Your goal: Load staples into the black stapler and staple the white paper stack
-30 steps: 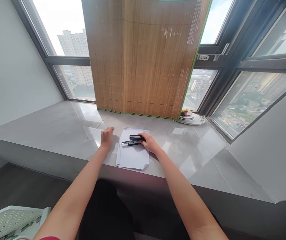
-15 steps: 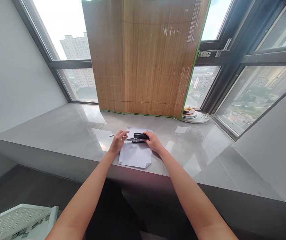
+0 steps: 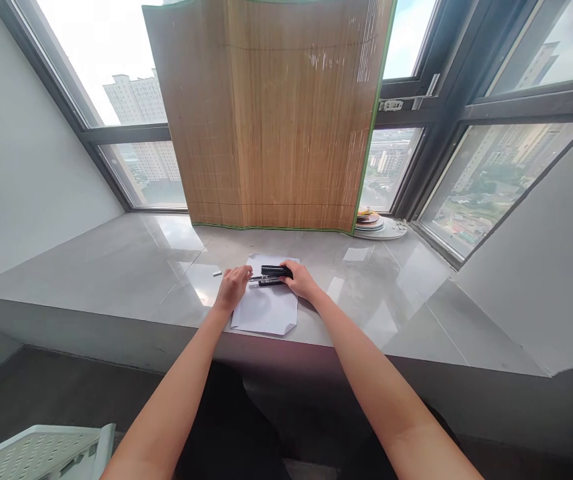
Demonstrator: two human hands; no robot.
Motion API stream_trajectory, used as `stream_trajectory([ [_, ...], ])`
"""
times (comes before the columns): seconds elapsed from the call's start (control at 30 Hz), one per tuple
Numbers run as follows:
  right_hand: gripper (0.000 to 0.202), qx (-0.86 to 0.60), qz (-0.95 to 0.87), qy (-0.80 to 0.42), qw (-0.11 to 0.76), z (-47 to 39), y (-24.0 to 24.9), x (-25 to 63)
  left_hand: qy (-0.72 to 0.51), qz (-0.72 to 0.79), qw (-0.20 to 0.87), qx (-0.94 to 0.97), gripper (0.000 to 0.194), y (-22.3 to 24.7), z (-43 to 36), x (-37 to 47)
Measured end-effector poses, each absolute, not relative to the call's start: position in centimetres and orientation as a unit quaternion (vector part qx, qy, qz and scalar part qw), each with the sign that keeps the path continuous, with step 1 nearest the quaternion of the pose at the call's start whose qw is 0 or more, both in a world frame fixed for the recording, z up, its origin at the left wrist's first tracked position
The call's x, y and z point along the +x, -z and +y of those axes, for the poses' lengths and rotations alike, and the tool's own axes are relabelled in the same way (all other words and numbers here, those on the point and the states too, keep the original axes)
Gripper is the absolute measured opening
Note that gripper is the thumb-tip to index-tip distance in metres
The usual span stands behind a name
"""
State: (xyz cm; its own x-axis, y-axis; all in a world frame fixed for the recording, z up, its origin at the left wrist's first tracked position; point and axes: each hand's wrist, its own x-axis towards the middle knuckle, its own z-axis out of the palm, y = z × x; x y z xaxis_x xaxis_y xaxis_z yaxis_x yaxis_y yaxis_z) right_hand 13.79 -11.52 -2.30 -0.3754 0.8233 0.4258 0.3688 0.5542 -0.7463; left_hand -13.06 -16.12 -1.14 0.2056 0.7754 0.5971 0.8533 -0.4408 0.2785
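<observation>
1. Wall (image 3: 26,153), plain white, far left; pale perforated plastic rack (image 3: 41,448) low down in the corner, cut off by the frame edge.
2. Left window (image 3: 131,134), dark frame, tower (image 3: 139,100) outside.
3. Ledge (image 3: 96,267), grey glossy tile, runs the full width below the windows.
4. Small pale bar (image 3: 217,273) lies on ledge, just beside left hand; too small to identify.
5. Left hand (image 3: 233,288): fingers bunched together, tips at the slim metal end of stapler. Cannot tell if they pinch it or only touch it.
6. Paper (image 3: 265,313), white, on ledge near front edge, one near corner curled.
7. Stapler (image 3: 271,271), black, over upper part of paper, between both hands. Top arm and base stand apart, metal tray pokes out leftward. Cannot tell if base touches paper.
8. Blind (image 3: 276,120), brown slats, green edging, behind hands, bottom hem at ledge.
9. Right hand (image 3: 300,280): thumb and fingers pinching stapler's right end.
10. Plates (image 3: 371,227) stacked in back corner, by blind's right edge.
11. Right window (image 3: 496,177), dark frame, buildings and greenery below.
</observation>
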Motion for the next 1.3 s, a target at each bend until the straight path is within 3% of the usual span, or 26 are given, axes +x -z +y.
stream_trajectory([
  [0.53, 0.024, -0.378, -0.778, -0.293, 0.408, -11.96, 1.75, 13.77, 0.366, -0.447, -0.023, -0.816, 0.01, 0.3, -16.15, -13.12],
  [1.3, 0.027, -0.374, -0.782, -0.284, 0.41, -12.13, 1.71, 13.86, 0.407, -0.466, -0.124, -0.776, 0.01, 0.37, -15.99, -13.86],
])
